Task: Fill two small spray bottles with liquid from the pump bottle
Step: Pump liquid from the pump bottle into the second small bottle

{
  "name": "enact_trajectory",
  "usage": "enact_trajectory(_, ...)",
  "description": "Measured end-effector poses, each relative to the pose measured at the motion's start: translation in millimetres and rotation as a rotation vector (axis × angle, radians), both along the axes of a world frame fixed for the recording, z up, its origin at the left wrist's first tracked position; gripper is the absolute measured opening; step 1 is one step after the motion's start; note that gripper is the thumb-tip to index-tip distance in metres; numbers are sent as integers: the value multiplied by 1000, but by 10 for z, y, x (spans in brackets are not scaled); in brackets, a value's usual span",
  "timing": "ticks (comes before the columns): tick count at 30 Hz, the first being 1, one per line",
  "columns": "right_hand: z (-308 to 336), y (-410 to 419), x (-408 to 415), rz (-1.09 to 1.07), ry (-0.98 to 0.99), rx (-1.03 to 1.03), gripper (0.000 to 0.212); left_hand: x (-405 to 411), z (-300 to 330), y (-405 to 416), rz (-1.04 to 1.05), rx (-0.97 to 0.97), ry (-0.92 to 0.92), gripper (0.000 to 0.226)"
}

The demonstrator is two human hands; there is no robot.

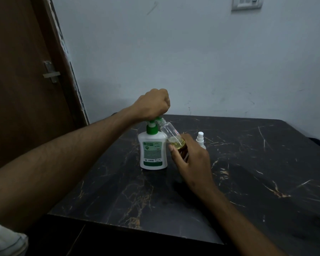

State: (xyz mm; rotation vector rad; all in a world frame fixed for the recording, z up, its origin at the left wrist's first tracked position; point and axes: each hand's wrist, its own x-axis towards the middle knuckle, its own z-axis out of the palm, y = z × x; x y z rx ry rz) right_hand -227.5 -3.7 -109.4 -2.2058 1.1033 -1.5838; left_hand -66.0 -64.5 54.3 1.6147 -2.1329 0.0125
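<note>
Spray bottle [200, 139] right of pump bottle [152, 150]

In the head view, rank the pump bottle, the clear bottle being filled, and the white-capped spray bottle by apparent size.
1. pump bottle
2. clear bottle, its base hidden in the right hand
3. white-capped spray bottle, mostly hidden and farther away, so this is unsure

Home room: brown wooden door [26, 80], painted wall [192, 61] with switch plate [247, 2], marble-look table [248, 172].

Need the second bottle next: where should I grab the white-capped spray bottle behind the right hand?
Probably the spray bottle by its white cap and neck, coming down from above. It stands upright on the table, and the right hand hides its body, so only the top is clearly reachable.
</note>
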Motion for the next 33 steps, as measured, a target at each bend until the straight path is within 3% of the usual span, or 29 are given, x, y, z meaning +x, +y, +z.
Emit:
enact_trajectory(8, -13, -10, 4, -1, 1, 0, 20, -31, -30, 39, -35, -5, -22, 7)
enact_trajectory(13, 5, 2, 1, -2, -2, -10, 17, -22, 12, 11, -29, 4, -36, 3)
enact_trajectory(17, 0, -1, -6, -4, -2, -6, 18, -34, -44, 31, -32, 18, -28, 5)
enact_trajectory(20, 3, 9, -4, -6, 2, -10, 19, -23, -21, 40, -22, 18, -52, 20)
enact_trajectory(33, -10, -13, 13, -7, 10, -6, 19, -1, -15, 6, -13, 8, -2, 28)
